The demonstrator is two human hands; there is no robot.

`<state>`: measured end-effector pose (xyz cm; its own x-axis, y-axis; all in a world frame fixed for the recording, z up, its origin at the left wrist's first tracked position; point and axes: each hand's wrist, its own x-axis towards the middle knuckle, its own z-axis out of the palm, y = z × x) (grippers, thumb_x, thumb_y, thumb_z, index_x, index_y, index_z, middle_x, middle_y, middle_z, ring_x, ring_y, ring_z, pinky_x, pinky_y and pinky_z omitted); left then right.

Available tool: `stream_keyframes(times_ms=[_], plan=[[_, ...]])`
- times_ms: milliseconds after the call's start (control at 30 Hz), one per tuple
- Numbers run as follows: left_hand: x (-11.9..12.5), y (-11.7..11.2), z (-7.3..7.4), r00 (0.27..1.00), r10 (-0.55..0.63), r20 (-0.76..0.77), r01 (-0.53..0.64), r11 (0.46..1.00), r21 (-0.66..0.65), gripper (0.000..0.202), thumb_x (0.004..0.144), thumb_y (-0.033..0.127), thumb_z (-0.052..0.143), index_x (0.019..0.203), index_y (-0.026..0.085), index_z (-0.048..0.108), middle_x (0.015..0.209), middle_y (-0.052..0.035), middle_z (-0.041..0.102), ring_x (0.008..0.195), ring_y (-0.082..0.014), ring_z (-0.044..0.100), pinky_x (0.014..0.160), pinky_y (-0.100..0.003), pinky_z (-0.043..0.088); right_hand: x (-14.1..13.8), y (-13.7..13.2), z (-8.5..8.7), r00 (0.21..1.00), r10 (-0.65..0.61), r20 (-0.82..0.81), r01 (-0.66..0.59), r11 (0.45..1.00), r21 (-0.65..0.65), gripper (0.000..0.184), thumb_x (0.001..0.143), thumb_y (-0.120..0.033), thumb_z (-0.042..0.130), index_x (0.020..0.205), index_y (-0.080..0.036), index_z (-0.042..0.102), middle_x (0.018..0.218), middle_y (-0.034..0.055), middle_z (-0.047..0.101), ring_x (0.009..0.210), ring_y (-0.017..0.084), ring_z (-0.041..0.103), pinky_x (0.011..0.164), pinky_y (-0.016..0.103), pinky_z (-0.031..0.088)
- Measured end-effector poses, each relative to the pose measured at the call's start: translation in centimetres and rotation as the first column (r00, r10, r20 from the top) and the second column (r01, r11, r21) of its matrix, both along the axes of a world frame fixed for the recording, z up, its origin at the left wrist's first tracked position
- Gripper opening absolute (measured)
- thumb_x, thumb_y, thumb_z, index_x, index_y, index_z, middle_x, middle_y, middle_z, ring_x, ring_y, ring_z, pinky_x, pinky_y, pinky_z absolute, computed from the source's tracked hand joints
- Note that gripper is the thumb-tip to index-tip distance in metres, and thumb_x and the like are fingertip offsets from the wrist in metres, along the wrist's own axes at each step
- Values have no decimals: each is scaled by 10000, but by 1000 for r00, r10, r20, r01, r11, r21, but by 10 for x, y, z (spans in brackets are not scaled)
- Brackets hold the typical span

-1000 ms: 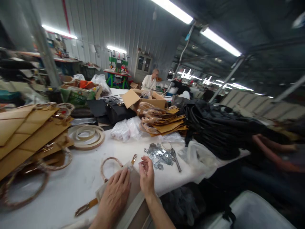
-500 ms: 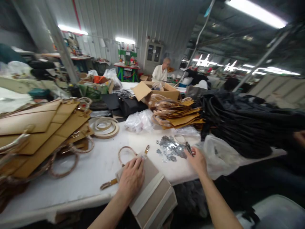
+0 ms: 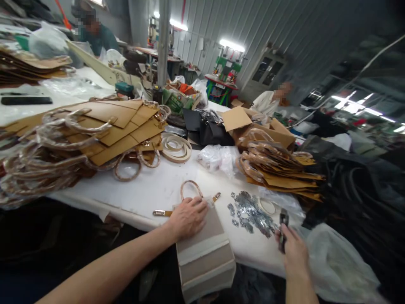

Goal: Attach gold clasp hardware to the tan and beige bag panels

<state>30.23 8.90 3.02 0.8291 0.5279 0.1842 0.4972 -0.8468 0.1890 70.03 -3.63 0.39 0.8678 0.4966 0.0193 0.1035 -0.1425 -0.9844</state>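
My left hand [image 3: 190, 216] rests on the upper end of a grey-beige handbag [image 3: 205, 253], fingers together and bent over it. A wrapped ring handle [image 3: 190, 182] and two tan straps with metal ends, one strap [image 3: 163, 213] to the left, stick out from beneath that end. The bag's lower part, with pale strips across it, hangs past the table edge. In my right hand [image 3: 294, 247] is a short dark hand tool [image 3: 284, 230], held upright; its exact kind is unclear. Left of it lies a spread of small metal plates [image 3: 251, 213].
Tan bag pieces with wrapped handles [image 3: 123, 122] are piled left, another stack [image 3: 278, 173] right. Coiled strips [image 3: 175, 147], clear plastic [image 3: 218, 158] and a cardboard box [image 3: 237, 119] lie behind. A plastic bag [image 3: 340, 257] is at right. Two other people work farther back.
The view has swung left, so things sit farther right in it. My left hand stays on the handbag. My right hand still holds the dark tool, now more upright and slightly away from the plates.
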Motion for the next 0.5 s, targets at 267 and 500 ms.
stream_keyframes(times_ms=[267,500], plan=[[2,-1,-7,999,21,32,-20,999,-49,429,1048,441,424,1390,206,536,1459,-84,583,1331,-278,467,1029,-457,394,-171,82,54,801,479,-360,-211,787,580,335,905,-408,716,750,-212,492,559,-127,309,385,42,210,356,180,205],[2,-1,-8,998,39,47,-37,998,-51,438,1046,430,427,1416,215,523,1448,-67,594,1349,-287,464,1058,-439,388,-219,117,32,846,454,-282,-199,757,622,366,870,-349,652,666,-220,376,543,-115,331,383,46,255,378,202,194]])
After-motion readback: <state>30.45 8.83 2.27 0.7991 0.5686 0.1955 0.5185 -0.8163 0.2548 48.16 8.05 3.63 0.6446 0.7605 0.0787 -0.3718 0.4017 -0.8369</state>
